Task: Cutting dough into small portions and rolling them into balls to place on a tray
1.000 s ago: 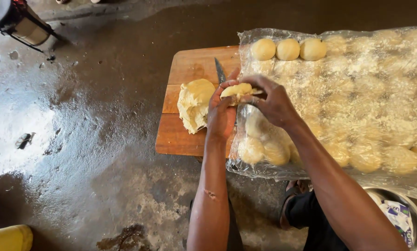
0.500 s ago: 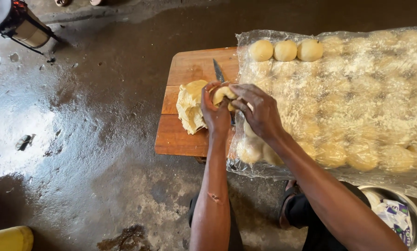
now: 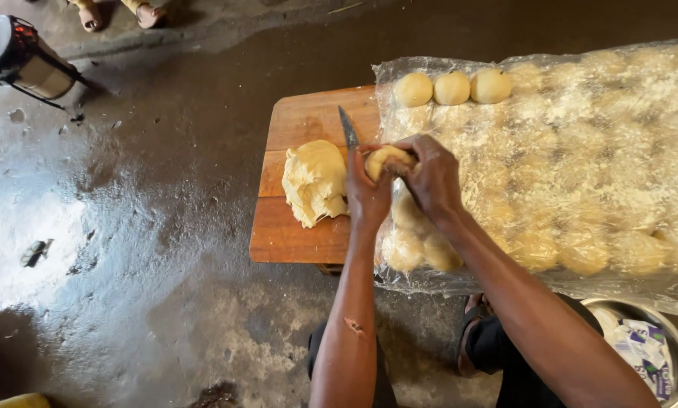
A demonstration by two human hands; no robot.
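Note:
Both hands cup one small yellow dough piece (image 3: 383, 156) above the right end of a wooden board (image 3: 293, 234). My left hand (image 3: 366, 198) holds it from the left, my right hand (image 3: 429, 177) from the right and above. A larger lump of dough (image 3: 314, 181) lies on the board just left of my left hand. A knife (image 3: 348, 127) lies on the board behind the hands, blade pointing away. Three dough balls (image 3: 452, 88) sit in a row on the floured plastic sheet (image 3: 596, 151), and more balls (image 3: 418, 245) lie under my right forearm.
Many dough balls lie beneath the plastic sheet to the right. A metal bowl (image 3: 675, 340) with printed wrappers stands at the lower right. A dark lantern-like object (image 3: 18, 57) sits at the top left on the wet concrete floor (image 3: 127, 264). Another person's sandalled feet (image 3: 120, 11) show at the top.
The dough piece and both hands have shifted slightly left and closer together, my right hand now curling over the top of the piece.

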